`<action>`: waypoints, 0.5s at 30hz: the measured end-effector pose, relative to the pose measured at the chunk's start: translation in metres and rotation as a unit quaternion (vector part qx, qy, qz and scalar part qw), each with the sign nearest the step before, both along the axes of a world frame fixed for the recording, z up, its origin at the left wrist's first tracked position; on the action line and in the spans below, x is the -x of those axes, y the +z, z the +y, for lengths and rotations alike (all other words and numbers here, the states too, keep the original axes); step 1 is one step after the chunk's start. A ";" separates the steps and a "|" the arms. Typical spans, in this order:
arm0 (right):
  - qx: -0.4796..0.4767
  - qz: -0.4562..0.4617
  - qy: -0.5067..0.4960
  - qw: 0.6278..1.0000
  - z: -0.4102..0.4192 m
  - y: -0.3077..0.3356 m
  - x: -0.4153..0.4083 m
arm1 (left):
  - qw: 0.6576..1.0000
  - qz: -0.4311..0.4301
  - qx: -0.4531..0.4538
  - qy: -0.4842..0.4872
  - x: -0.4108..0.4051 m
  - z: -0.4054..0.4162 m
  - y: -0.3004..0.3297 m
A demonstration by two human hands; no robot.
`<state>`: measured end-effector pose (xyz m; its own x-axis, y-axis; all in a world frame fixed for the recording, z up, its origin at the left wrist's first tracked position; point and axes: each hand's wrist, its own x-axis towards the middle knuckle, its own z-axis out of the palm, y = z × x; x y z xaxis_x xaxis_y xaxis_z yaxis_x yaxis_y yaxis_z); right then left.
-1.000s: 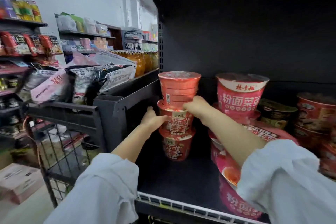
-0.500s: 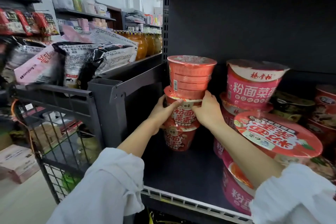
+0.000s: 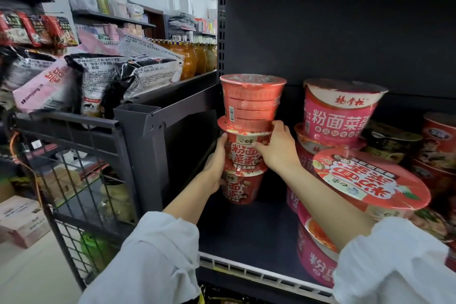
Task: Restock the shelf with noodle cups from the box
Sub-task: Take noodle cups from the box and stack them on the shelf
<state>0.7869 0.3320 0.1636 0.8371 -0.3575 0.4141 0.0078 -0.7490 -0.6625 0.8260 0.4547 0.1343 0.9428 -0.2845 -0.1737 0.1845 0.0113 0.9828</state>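
A stack of three red noodle cups stands at the back left of the dark shelf (image 3: 249, 229). The top cup (image 3: 251, 101) sits on the middle cup (image 3: 244, 153), which rests on the bottom cup (image 3: 241, 187). My left hand (image 3: 217, 163) presses the left side of the middle cup. Gripping that cup's right side and rim is my right hand (image 3: 276, 148). To the right stand pink noodle cups (image 3: 338, 116), stacked, and a tilted red cup (image 3: 370, 177) shows its lid. The box is not in view.
Darker noodle cups (image 3: 439, 150) fill the shelf's right end. A wire rack (image 3: 81, 170) with snack bags (image 3: 98, 81) stands at left. Jars (image 3: 195, 57) line the neighbouring shelf. Cardboard boxes (image 3: 19, 219) sit on the floor at lower left.
Both hands have closed in on the middle cup of the stack; the right hand slid from the upper cup down to it. The view has moved closer to the shelf.
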 end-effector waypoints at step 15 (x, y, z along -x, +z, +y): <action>0.114 -0.128 -0.125 0.977 0.031 0.037 0.014 | 0.993 -0.091 -0.068 0.041 0.000 0.003 0.013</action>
<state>0.7725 0.3634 0.2004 0.5940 -0.4106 0.6918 -0.0501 -0.8772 -0.4775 0.8259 0.4578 0.1477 0.9810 -0.1919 -0.0294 0.0072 -0.1153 0.9933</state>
